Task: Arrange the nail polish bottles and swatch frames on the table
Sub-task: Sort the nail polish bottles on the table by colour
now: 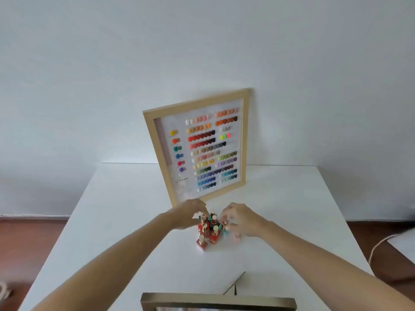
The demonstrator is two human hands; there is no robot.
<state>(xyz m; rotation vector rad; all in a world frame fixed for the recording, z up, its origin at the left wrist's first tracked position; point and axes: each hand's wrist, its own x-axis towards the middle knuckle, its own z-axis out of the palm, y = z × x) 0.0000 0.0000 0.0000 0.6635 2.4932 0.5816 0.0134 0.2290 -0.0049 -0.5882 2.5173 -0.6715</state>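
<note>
From the head camera we see a white table (134,221) against a pale wall; near its middle stands a tight cluster of nail polish bottles (210,228), upright, with gold caps and bodies in red, teal, dark and pink tones. Our left hand (187,213) reaches in from the left and sits at the far left side of the cluster, fingers curled toward the bottles; the picture is blurred there, so we cannot tell if it grips one or only touches. Our right hand (239,219) comes from the right, its fingers bent at the right edge of the cluster, beside a pale pink bottle (237,236); also here we cannot tell the grip. Behind the bottles, a light wooden swatch frame (196,144) with rows of coloured nail tips leans tilted against the wall; at the near edge of the table a second, darker frame (219,299) is partly in view.
</note>
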